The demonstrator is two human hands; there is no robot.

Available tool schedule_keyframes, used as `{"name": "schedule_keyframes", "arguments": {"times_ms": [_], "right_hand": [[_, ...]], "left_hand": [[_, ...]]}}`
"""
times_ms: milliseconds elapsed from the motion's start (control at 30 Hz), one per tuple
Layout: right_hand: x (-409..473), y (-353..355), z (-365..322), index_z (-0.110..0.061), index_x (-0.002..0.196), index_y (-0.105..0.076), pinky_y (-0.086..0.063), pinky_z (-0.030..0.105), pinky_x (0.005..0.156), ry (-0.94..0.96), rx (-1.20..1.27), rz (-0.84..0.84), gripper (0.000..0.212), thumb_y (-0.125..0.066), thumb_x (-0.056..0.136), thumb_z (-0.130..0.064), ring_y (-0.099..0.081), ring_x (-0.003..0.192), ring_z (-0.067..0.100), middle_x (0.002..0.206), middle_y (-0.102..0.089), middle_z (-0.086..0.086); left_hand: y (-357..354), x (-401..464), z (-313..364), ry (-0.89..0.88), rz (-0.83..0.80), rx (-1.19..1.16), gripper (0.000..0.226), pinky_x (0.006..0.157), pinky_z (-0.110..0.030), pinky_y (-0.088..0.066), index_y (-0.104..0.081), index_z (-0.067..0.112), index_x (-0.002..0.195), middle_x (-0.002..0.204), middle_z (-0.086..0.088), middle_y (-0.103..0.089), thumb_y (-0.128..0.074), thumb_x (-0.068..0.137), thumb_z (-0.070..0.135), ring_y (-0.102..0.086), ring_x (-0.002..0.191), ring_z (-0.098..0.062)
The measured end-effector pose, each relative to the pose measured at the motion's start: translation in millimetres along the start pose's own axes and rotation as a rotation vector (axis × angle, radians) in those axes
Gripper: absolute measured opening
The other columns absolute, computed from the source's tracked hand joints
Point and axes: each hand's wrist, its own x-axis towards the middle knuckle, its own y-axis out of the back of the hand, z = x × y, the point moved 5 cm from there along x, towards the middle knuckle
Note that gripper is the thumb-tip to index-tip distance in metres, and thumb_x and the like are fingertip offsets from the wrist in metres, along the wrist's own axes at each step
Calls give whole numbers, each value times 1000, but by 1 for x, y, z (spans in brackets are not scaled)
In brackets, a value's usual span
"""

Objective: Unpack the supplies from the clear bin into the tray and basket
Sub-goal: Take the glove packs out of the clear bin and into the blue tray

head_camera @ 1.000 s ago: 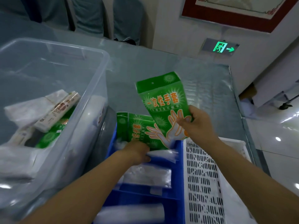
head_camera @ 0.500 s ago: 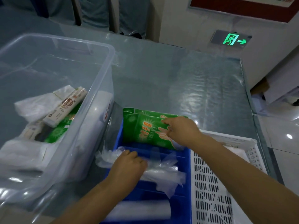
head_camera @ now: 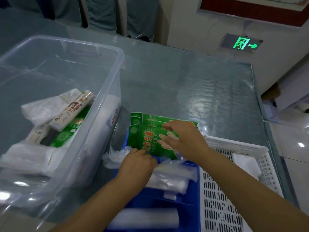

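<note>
Two green glove packets (head_camera: 147, 131) lie stacked in the far compartment of the blue tray (head_camera: 194, 190). My right hand (head_camera: 184, 139) lies on the top packet with its fingers straight. My left hand (head_camera: 137, 162) has its fingers curled at the near edge of that packet, over clear plastic bags (head_camera: 168, 178) in the tray. The clear bin (head_camera: 107, 49) on the left holds a cream box (head_camera: 71, 111), a further green packet (head_camera: 66, 133) and white packages (head_camera: 43, 109). The white basket (head_camera: 234, 144) stands right of the tray.
The glass-topped table (head_camera: 192, 87) stretches beyond the tray, its right edge near the tiled floor (head_camera: 294, 148). A white packet (head_camera: 245, 164) lies in the basket. Chairs (head_camera: 140, 15) stand behind the table, and a green exit sign (head_camera: 242, 43) glows on the wall.
My right hand lowered the raised green packet onto the one in the tray and now lies flat on it. My left hand slid along the plastic bags to the packet's near edge.
</note>
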Motion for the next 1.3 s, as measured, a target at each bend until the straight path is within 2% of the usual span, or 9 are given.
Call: {"name": "schedule_keyframes", "arguments": {"times_ms": [100,233,367,500,567,767,933,1133,1300], "right_hand": [[-20,-12,-12,-30,135,-42,-47,34,95,-78,-13,-388,72,-71,71,-49,-56,111,12,126,-59,-8],[-24,-9,7,-23,105,-67,-48,29,62,35,-351,-85,34,-72,72,-14,-66,76,26,88,-72,3],[-25,-10,29,-20,69,-68,-37,19,42,-21,-411,78,27,-88,50,-22,-57,41,18,54,-65,-1],[-37,-39,49,-18,105,-69,-46,26,38,-86,-536,-31,62,-87,45,-14,-59,42,19,60,-66,1],[-41,-46,47,-19,109,-68,-43,24,36,-82,-598,-71,67,-83,45,-4,-59,41,19,59,-66,1],[-35,-55,55,-32,144,-27,-48,34,71,-125,-513,-279,57,-44,93,-14,-64,93,27,110,-66,6],[-36,-52,57,-27,134,-42,-51,34,72,-126,-518,-277,43,-52,92,-29,-65,89,25,107,-66,5],[-49,-28,44,-17,108,-61,-50,36,75,86,-623,111,59,-79,59,-44,-61,89,22,98,-66,2],[-54,-48,55,-19,108,-65,-51,32,66,119,-630,76,50,-83,61,-17,-65,83,21,100,-71,3]], "left_hand": [[19,21,-12,64,55,7,32,47,-22,-40,-58,20,43,42,4,-57,-82,22,15,-53,42,-18],[37,44,-20,137,134,-70,33,48,-22,-40,-64,23,50,45,4,-59,-83,27,13,-55,43,-18],[23,42,-42,272,52,-47,20,68,-29,-40,-71,22,84,77,-1,-71,-70,67,12,-63,74,-26],[4,20,-64,304,-5,39,28,60,-35,-49,-68,17,69,62,-4,-67,-84,48,5,-62,58,-26],[3,10,-60,330,121,76,45,69,-40,-50,-70,10,88,80,-9,-70,-83,46,2,-63,73,-29],[-14,-8,-12,-62,271,20,45,95,-38,-41,-66,8,112,112,-8,-68,-65,68,6,-62,102,-25],[-29,18,-21,17,160,-94,50,75,-33,-53,-70,11,100,90,-6,-72,-84,52,5,-68,79,-24],[-33,33,-22,75,4,-70,33,55,-23,-44,-67,21,66,58,5,-64,-84,42,6,-60,52,-16],[-37,42,-22,117,-37,-132,35,43,-19,-33,-60,19,56,49,5,-57,-80,38,-3,-53,43,-15]]}}
